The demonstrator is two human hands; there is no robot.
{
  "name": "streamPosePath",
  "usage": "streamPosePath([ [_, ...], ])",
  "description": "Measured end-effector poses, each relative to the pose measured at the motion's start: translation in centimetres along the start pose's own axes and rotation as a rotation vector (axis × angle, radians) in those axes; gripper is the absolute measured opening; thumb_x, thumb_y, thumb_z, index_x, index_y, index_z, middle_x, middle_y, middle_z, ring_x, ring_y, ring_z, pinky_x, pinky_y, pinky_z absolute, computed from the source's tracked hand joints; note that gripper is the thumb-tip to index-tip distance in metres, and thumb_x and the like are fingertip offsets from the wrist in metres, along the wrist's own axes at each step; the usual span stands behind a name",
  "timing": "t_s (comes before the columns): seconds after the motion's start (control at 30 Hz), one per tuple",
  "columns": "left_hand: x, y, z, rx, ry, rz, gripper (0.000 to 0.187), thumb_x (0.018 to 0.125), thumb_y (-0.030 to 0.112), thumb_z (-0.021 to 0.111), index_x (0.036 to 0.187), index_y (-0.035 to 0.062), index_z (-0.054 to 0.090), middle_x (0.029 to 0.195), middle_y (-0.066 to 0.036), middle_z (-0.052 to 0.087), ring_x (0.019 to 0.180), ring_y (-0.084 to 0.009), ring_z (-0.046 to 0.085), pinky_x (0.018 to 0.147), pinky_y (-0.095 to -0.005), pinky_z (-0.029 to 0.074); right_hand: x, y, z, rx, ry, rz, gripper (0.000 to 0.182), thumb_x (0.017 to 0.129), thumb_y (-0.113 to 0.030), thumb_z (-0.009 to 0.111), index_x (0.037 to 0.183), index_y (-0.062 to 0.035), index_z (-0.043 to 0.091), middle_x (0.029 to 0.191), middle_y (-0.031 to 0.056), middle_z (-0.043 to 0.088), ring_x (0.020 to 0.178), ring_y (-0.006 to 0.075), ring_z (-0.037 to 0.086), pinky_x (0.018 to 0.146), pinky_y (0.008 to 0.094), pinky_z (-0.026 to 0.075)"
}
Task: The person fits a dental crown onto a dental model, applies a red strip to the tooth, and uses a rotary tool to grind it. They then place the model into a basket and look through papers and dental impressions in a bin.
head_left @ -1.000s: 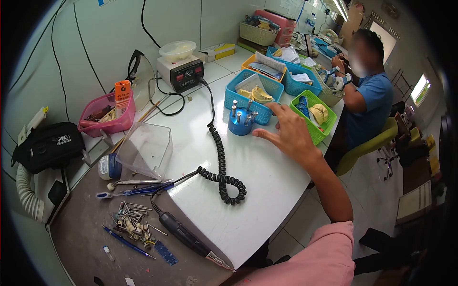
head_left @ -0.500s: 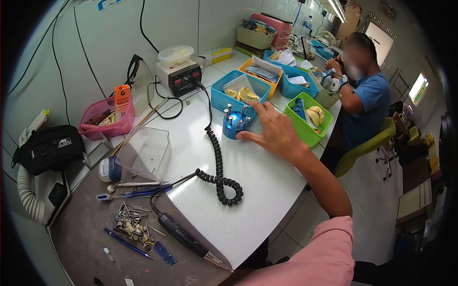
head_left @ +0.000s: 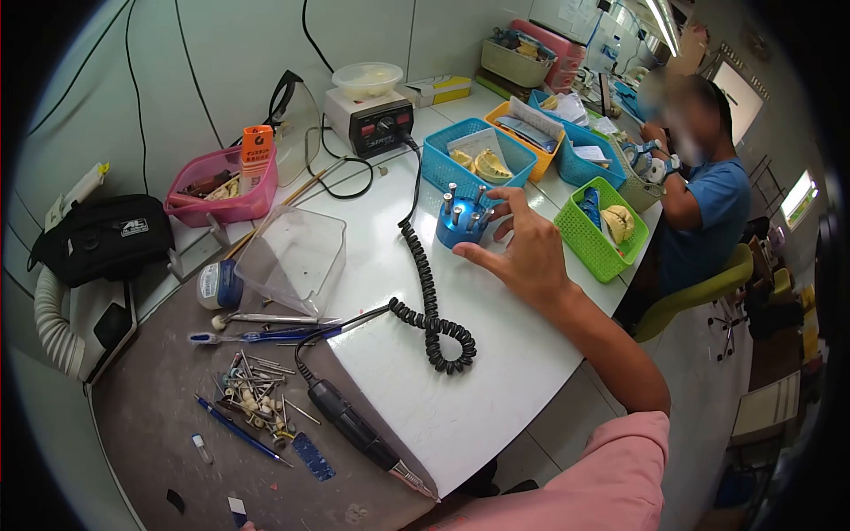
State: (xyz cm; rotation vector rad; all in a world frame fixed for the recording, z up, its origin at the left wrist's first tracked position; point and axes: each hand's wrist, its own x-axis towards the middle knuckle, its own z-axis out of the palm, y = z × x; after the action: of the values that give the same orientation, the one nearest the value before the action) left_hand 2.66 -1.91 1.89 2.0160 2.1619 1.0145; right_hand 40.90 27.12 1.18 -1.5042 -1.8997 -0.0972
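Note:
My right hand [head_left: 537,264] reaches over the white tabletop beside a round blue bur holder [head_left: 459,232], which carries several upright metal-shank burs. The fingers are spread and curved: thumb tip right at the holder's lower front edge, forefinger near its right side. The holder stands upright on the table, just in front of a blue basket [head_left: 524,174] with yellowish dental casts [head_left: 491,166] and paper. Only a sliver of my left hand [head_left: 250,527] shows at the bottom edge, near a small white-and-blue piece [head_left: 236,508]; its fingers are hidden.
A black handpiece [head_left: 354,427] lies at the front, its coiled cord [head_left: 431,301] running to a control box [head_left: 382,133]. Loose burs [head_left: 257,394] and a blue pen [head_left: 239,429] lie left. A green basket [head_left: 591,252] stands right. Beyond it sits a person [head_left: 708,195].
The view has shifted, moving the scene rightward at the back. My right thumb and forefinger remain around the bur holder, with the forefinger drawn slightly back to its right side.

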Motion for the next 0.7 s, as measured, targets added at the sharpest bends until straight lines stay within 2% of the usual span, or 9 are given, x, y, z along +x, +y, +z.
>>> streamPosePath([
  [0.1,0.3,0.0,-0.3,0.023,-0.038,-0.019,0.024,0.098,0.008,0.053,0.118,-0.0028,0.060,0.111,-0.019,0.064,0.092,-0.0242,0.066,0.081,-0.0330,0.054,0.4,-0.8,0.2,-0.090,-0.083,0.050,0.076,0.069,-0.052,0.083,0.115,-0.0012,0.051,0.089,0.0178,0.068,0.071,0.0268,0.070,0.060,0.0367,0.056],
  [0.17,0.5,-0.2,0.1,0.040,0.038,0.036,0.021,0.097,0.008,0.054,0.113,-0.0040,0.062,0.106,-0.020,0.067,0.085,-0.0243,0.067,0.074,-0.0323,0.056,0.6,-1.2,0.5,-0.109,-0.101,0.065,0.074,0.069,-0.047,0.084,0.117,0.0007,0.053,0.089,0.0182,0.069,0.074,0.0280,0.071,0.063,0.0369,0.056],
  [0.23,0.8,-0.1,0.7,0.051,0.093,0.052,0.020,0.097,0.008,0.054,0.109,-0.0043,0.064,0.101,-0.019,0.068,0.081,-0.0241,0.068,0.070,-0.0320,0.057,0.6,-0.9,1.0,-0.086,-0.016,0.004,0.073,0.069,-0.040,0.085,0.120,0.0035,0.055,0.087,0.0182,0.069,0.075,0.0281,0.071,0.067,0.0363,0.056],
  [0.27,0.9,-0.2,0.9,0.060,0.147,0.077,0.019,0.096,0.008,0.055,0.105,-0.0047,0.066,0.097,-0.019,0.069,0.076,-0.0238,0.068,0.065,-0.0317,0.057,0.7,-1.2,0.9,-0.077,-0.035,0.025,0.069,0.069,-0.032,0.085,0.120,0.0054,0.058,0.089,0.0185,0.069,0.078,0.0266,0.071,0.069,0.0349,0.057],
  [0.3,1.1,-0.2,1.1,0.066,0.147,0.068,0.019,0.096,0.008,0.055,0.105,-0.0047,0.066,0.097,-0.019,0.069,0.076,-0.0238,0.068,0.065,-0.0317,0.057,0.7,-1.6,0.7,-0.071,-0.041,0.020,0.069,0.069,-0.032,0.085,0.120,0.0054,0.058,0.089,0.0185,0.069,0.078,0.0266,0.071,0.069,0.0349,0.057],
  [0.4,1.6,-0.5,1.3,-0.016,0.261,0.127,0.018,0.096,0.008,0.056,0.098,-0.0046,0.068,0.091,-0.017,0.071,0.070,-0.0227,0.068,0.060,-0.0303,0.058,1.0,-2.8,-0.2,0.150,-0.148,0.267,0.062,0.068,-0.026,0.082,0.116,0.0073,0.060,0.100,0.0192,0.069,0.084,0.0232,0.069,0.069,0.0303,0.057],
  [0.43,1.5,-0.5,1.2,-0.007,0.257,0.115,0.017,0.095,0.008,0.056,0.098,-0.0046,0.068,0.091,-0.017,0.071,0.070,-0.0223,0.068,0.061,-0.0302,0.058,1.3,-2.8,0.1,0.148,-0.149,0.259,0.062,0.068,-0.026,0.082,0.116,0.0073,0.060,0.100,0.0192,0.069,0.084,0.0232,0.069,0.069,0.0303,0.057],
  [0.5,1.4,-0.6,1.3,-0.007,0.253,0.105,0.016,0.095,0.007,0.057,0.098,-0.0046,0.068,0.091,-0.018,0.070,0.070,-0.0219,0.068,0.061,-0.0300,0.058,2.0,-3.0,0.4,0.228,0.096,0.008,0.063,0.068,-0.026,0.082,0.115,0.0082,0.060,0.100,0.0191,0.069,0.087,0.0230,0.069,0.069,0.0286,0.057],
  [0.7,0.7,-1.1,0.5,0.012,0.209,0.137,0.016,0.095,0.004,0.057,0.104,-0.0060,0.065,0.097,-0.019,0.069,0.073,-0.0218,0.068,0.065,-0.0283,0.057,5.9,-6.3,2.1,0.214,0.020,-0.084,0.063,0.068,-0.030,0.080,0.114,0.0067,0.060,0.101,0.0213,0.068,0.089,0.0287,0.069,0.083,0.0351,0.054],
])
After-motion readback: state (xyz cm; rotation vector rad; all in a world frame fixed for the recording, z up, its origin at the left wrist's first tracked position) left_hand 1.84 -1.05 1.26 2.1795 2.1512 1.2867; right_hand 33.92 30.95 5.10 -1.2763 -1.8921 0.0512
